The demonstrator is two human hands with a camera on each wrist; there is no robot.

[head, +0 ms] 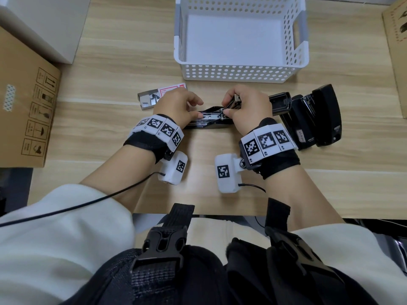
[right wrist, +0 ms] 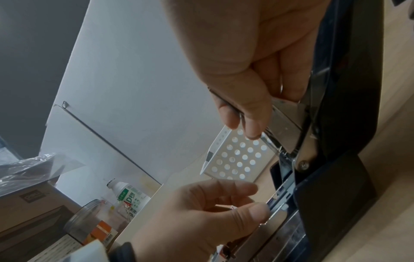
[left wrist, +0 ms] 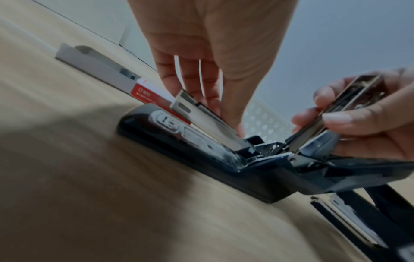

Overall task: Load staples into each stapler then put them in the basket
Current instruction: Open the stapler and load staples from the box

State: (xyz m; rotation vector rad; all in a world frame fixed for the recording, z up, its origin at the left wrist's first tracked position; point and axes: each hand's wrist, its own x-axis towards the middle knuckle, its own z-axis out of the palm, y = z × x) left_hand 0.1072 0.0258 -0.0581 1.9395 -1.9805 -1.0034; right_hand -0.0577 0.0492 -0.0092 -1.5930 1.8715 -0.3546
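A black stapler (head: pixel 207 125) lies swung open on the wooden desk between my hands. My left hand (head: pixel 199 109) pinches its metal magazine (left wrist: pixel 201 117) between thumb and fingers; I cannot tell whether a staple strip is under them. My right hand (head: pixel 226 106) grips the raised metal top arm (left wrist: pixel 349 99) and holds it lifted off the magazine. The red-and-white staple box (head: pixel 163 95) sits just left of my left hand, its grey tray pulled out. The white perforated basket (head: pixel 240 71) stands behind the stapler and holds nothing.
Two more black staplers (head: pixel 312 119) lie close together right of my right hand. A cardboard box (head: pixel 24 106) sits at the left edge of the desk, another (head: pixel 396 51) at the far right. A bottle (right wrist: pixel 130 195) and a jar stand off to the left.
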